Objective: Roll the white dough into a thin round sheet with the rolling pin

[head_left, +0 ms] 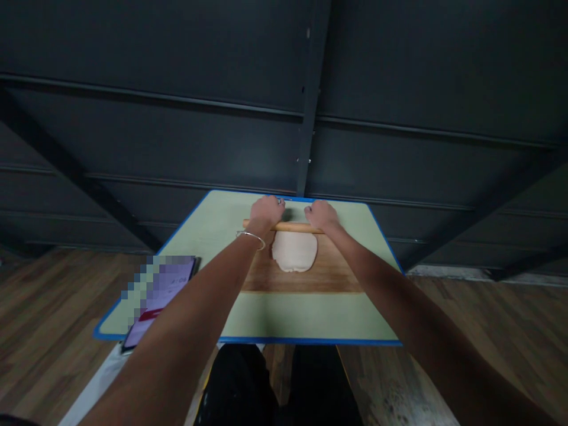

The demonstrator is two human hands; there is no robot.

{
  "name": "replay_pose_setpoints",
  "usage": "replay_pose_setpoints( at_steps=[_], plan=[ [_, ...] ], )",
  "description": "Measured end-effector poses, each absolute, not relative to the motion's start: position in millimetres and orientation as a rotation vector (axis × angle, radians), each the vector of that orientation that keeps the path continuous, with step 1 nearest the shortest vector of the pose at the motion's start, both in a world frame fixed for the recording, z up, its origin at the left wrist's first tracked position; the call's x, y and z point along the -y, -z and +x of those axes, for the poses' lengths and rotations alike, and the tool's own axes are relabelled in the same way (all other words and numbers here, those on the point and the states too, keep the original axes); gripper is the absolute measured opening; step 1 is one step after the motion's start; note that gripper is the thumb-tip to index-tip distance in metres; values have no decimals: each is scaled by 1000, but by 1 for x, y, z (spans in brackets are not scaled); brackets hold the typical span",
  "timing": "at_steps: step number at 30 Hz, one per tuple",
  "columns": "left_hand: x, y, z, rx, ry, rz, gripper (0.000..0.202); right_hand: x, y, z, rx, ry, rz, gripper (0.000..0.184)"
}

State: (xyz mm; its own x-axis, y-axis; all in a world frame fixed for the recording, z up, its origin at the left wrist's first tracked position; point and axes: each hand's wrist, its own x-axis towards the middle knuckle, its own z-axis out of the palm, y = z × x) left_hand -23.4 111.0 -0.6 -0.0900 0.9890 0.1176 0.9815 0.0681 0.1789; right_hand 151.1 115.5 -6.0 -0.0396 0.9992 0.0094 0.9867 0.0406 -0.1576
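Observation:
A flattened round of pale dough (294,252) lies on a brown wooden board (337,275). Across the dough's far edge rests a wooden rolling pin (293,226). My left hand (267,210) is closed around the pin's left part, with a bangle on that wrist. Toward the pin's other end, my right hand (323,214) is closed on it too. The pin's left tip sticks out past my left wrist, while my right hand and forearm hide its right end.
The board lies on a pale green table (306,316) with a blue rim. A phone (164,296) with a lit screen is at the table's left side, partly behind my left forearm. Dark metal panels (213,142) stand just beyond the table's far edge.

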Motion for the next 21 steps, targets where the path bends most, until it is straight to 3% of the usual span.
replay_pose_setpoints(
  at_steps=[21],
  plan=[
    [-143, 8, -26, -2144, -369, 2313, 59, -140, 17, 151, 2254, -101, -1991, 44]
  ],
)
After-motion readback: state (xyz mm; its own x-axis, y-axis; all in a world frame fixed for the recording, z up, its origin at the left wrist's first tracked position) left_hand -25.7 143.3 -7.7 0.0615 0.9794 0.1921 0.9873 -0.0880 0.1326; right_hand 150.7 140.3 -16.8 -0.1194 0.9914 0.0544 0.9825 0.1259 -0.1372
